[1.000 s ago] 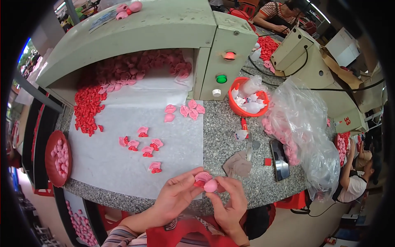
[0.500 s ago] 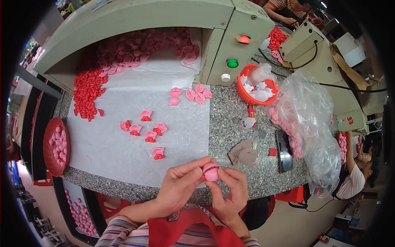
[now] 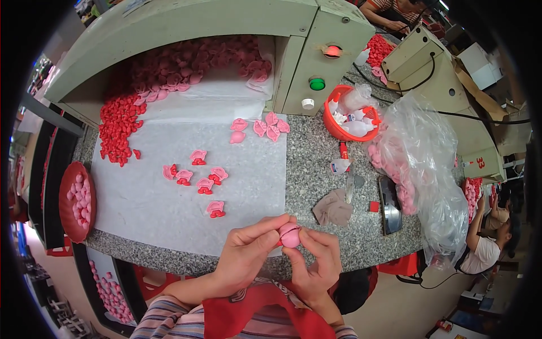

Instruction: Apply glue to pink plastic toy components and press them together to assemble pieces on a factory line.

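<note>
Close to the bench's front edge, a small pink two-part ball (image 3: pixel 291 238) is held between both hands, with a thin dark seam across its top. My left hand (image 3: pixel 250 247) pinches its left side, where a bit of red shows at the fingertips. From the right, the thumb and fingers of my right hand (image 3: pixel 317 257) are closed on it. Beyond them on the white sheet (image 3: pixel 141 203) lie several pink half shells with red feet attached, such as the nearest shell piece (image 3: pixel 215 209). Farther back are loose pink half shells (image 3: pixel 273 133) without feet.
An arched machine (image 3: pixel 186 25) at the back covers heaped pink shells (image 3: pixel 197 59); red pieces (image 3: pixel 119 127) spill out at its left. A red dish (image 3: pixel 66 198) of pink parts stands left. At right are a basket (image 3: pixel 333 129) of bottles, a cloth (image 3: pixel 333 208), phone (image 3: pixel 389 206) and plastic bag (image 3: pixel 432 169).
The dark band across the pink ball looks thinner, its two parts closer together. Both hands keep nearly the same place and grip.
</note>
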Available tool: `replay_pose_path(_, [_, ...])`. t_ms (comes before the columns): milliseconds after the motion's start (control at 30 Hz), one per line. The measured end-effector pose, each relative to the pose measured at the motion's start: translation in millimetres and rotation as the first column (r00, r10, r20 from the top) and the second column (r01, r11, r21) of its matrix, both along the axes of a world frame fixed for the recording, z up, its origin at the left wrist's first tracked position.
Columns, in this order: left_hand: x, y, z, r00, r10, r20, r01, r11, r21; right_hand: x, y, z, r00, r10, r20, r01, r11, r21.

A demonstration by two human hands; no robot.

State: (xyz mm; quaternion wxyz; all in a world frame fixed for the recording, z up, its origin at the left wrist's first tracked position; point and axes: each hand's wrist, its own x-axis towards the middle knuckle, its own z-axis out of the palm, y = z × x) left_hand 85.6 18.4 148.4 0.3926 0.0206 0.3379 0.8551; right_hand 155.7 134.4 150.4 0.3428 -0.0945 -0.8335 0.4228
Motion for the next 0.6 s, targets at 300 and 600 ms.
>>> replay_pose_path(300, [2.1, 4.8, -2.8, 0.995, 0.02, -0.097, -0.025, 0.998, -0.051, 1.0, 3.0, -1.5, 1.0, 0.004, -0.002, -0.004, 1.0, 0.013])
replay_pose_path(600, [2.2, 4.8, -5.4, 0.961, 0.002, -0.276, -0.032, 0.994, -0.104, -0.2, 2.4, -9.4, 1.0, -0.014, -0.023, 0.013, 0.999, -0.033])
